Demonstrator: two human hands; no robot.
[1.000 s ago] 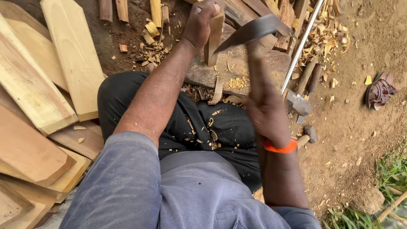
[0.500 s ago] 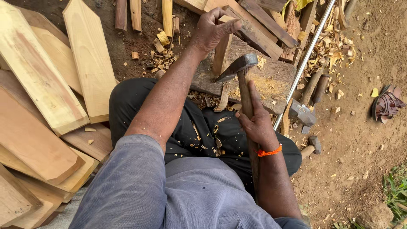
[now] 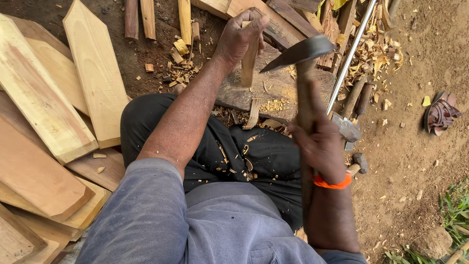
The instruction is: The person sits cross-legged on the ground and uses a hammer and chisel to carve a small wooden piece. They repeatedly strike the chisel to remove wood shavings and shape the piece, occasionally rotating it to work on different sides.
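Seated on bare dirt, a person steadies a narrow wood stick [image 3: 249, 61] upright on a chopping block [image 3: 278, 88] at upper centre, the left hand [image 3: 239, 41] curled tight around its top. The right hand [image 3: 317, 142], fingers wrapped around a wooden handle, holds an adze [image 3: 300, 51] raised just beside the stick. Shaped planks [image 3: 58, 112] lie stacked at left; a sandal [image 3: 441, 112] lies at right.

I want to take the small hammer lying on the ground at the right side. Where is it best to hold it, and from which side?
Grip the hammer by its wooden handle, probably from the right over bare ground. The dark head points away and the handle end runs under the right hand, which holds the adze, so reach only the exposed part.
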